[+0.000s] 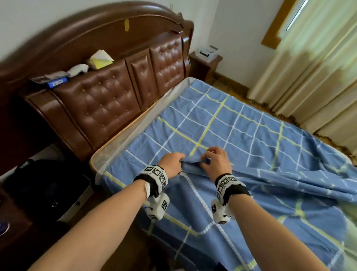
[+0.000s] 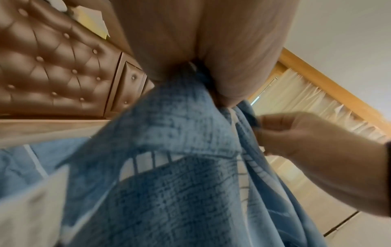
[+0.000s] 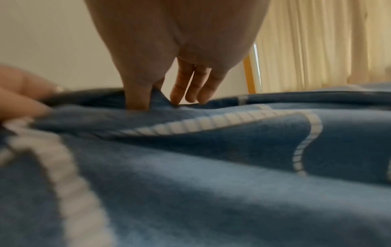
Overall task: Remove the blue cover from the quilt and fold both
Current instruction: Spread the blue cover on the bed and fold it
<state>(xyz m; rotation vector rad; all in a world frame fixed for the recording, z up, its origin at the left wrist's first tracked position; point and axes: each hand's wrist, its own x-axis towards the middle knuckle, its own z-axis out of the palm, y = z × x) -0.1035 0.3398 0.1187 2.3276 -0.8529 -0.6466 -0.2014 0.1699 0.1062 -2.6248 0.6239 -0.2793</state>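
Our left hand point(image 1: 172, 163) and right hand point(image 1: 216, 160) each pinch a bunched edge of the soft blue checked cover point(image 1: 245, 138), spread on the bed beside the brown headboard point(image 1: 105, 99). We think it feels light and floppy.

1. We can read no words, brands or numbers in any view.
2. The wrist bands point(image 1: 155, 176) carry only black-and-white square code markers, no letters.
3. A blue packet point(image 1: 57, 82) on the headboard ledge bears a white label, too blurred for us to read.
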